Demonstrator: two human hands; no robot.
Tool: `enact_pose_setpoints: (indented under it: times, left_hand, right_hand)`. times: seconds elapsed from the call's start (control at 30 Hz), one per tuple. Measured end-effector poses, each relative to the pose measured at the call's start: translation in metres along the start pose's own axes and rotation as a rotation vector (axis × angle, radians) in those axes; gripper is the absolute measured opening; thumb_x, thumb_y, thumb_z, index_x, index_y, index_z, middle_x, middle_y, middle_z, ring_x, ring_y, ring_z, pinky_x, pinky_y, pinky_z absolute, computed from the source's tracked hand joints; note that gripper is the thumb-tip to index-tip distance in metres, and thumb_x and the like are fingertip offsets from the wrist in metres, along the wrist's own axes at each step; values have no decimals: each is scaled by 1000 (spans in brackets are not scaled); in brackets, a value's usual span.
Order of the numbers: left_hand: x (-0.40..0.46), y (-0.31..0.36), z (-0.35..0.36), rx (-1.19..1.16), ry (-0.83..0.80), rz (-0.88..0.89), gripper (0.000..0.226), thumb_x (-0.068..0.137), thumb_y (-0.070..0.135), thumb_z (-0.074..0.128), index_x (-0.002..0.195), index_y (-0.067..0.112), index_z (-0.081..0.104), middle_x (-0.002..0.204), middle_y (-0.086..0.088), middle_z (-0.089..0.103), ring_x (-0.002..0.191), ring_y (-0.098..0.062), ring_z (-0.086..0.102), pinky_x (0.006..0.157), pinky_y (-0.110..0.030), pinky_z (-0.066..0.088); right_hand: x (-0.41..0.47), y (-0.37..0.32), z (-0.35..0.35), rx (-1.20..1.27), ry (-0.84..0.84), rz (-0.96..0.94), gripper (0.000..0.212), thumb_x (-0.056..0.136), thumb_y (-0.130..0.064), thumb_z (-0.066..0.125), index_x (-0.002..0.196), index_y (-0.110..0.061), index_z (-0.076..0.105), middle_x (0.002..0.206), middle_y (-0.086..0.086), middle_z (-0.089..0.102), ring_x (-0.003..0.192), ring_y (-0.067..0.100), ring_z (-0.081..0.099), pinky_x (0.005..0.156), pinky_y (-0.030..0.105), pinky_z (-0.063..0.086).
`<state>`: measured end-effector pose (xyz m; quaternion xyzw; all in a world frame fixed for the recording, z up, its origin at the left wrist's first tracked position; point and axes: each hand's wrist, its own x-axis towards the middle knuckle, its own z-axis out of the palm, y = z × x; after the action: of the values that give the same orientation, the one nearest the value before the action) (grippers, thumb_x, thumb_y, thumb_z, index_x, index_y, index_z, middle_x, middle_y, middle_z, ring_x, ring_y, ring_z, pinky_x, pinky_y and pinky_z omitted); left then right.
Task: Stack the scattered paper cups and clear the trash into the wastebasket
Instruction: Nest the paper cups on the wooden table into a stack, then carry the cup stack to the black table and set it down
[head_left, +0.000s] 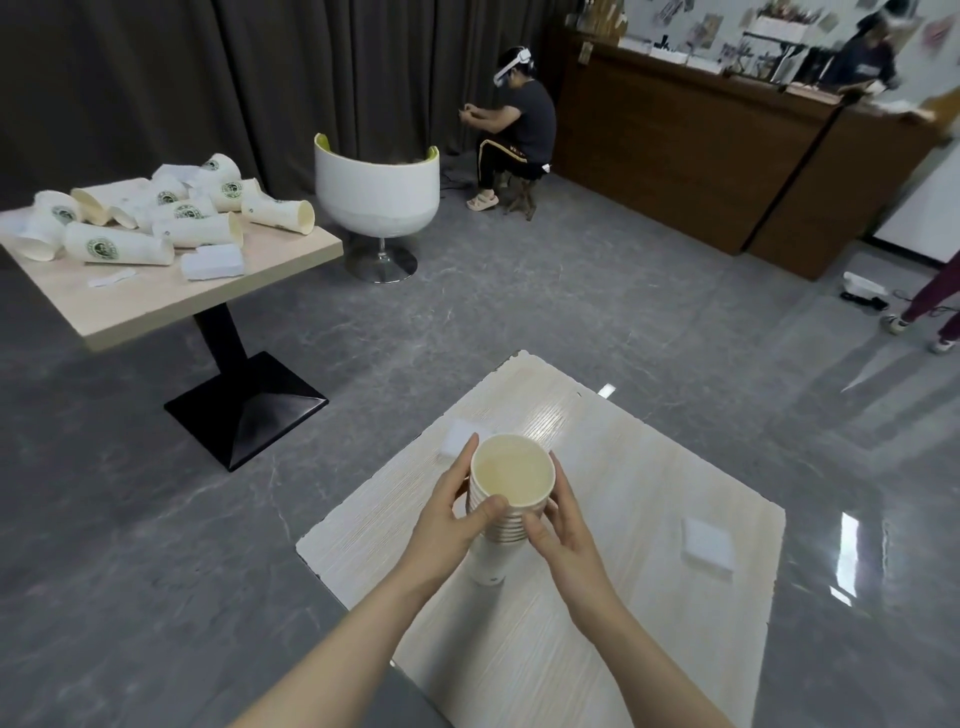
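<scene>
Grey marble floor, dark curtains far behind. Near bench (649, 519), pale wood, carried a nested stack of paper cups (506, 499) standing upright near its left edge. Left hand (452, 519) and right hand (558, 519) both curled round the stack's upper rims, one on each side, thumbs on the near face. White napkins lay on the same bench: one (709, 545) at right, one (462, 436) just beyond the stack. Far-left bench (208, 301) held many loose cups (156, 218) on their sides, with scraps of paper. No wastebasket in view. Judged step: seating the stack. Next likely calls for gathering the napkins as trash.
</scene>
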<state>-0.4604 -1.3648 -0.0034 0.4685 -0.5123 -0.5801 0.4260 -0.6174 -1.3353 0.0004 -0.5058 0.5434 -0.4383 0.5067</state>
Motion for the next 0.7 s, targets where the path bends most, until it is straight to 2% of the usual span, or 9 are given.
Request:
enact_pose_setpoints:
  times: [0.1, 0.2, 0.33, 0.47, 0.53, 0.6, 0.7]
  left_hand:
    - [-5, 15, -7, -19, 101, 52, 72, 75, 48, 72, 137, 50, 37, 138, 19, 47, 119, 7, 47, 100, -19, 39]
    - [-13, 39, -28, -74, 214, 121, 69, 75, 40, 75, 134, 45, 42, 136, 21, 51, 119, 8, 48, 91, -8, 40]
    - [-34, 76, -72, -136, 375, 227, 63, 79, 17, 75, 133, 35, 46, 132, 19, 54, 119, 8, 50, 93, -7, 41]
    - [-69, 100, -126, -136, 512, 286, 61, 74, 24, 76, 127, 39, 51, 128, 23, 57, 118, 8, 51, 91, -7, 43]
    - [-92, 105, -151, -104, 592, 305, 57, 78, 16, 76, 128, 36, 54, 127, 21, 60, 119, 2, 53, 99, -17, 43]
    - [-120, 109, -172, -89, 693, 323, 58, 79, 17, 77, 131, 31, 55, 126, 18, 61, 120, -1, 54, 101, -24, 43]
    - [-169, 111, -195, -76, 862, 372, 56, 76, 19, 75, 128, 27, 57, 123, 17, 63, 118, -3, 56, 93, -15, 44]
  right_hand:
    - [3, -13, 16, 9, 53, -73, 65, 85, -40, 60, 140, -53, 27, 147, -22, 37, 135, -2, 35, 101, 15, 40]
    - [11, -40, 40, 12, 27, -155, 62, 84, -42, 58, 138, -52, 29, 147, -19, 40, 134, -1, 38, 100, 15, 41]
    - [16, -78, 92, 65, -66, -277, 59, 89, -31, 59, 139, -47, 31, 142, -19, 46, 128, -2, 44, 95, 9, 42]
    - [16, -108, 150, 103, -188, -371, 57, 89, -22, 55, 138, -42, 34, 130, -34, 51, 123, -8, 47, 88, 7, 42]
    - [14, -118, 178, 116, -262, -397, 57, 87, -25, 57, 139, -37, 39, 134, -23, 53, 123, -3, 49, 92, 12, 44]
    - [8, -127, 208, 126, -364, -405, 58, 85, -26, 59, 139, -35, 42, 136, -17, 54, 123, -1, 51, 93, 13, 44]
    - [-10, -136, 252, 147, -555, -428, 58, 83, -26, 61, 138, -35, 44, 127, -24, 59, 118, -3, 54, 91, 14, 45]
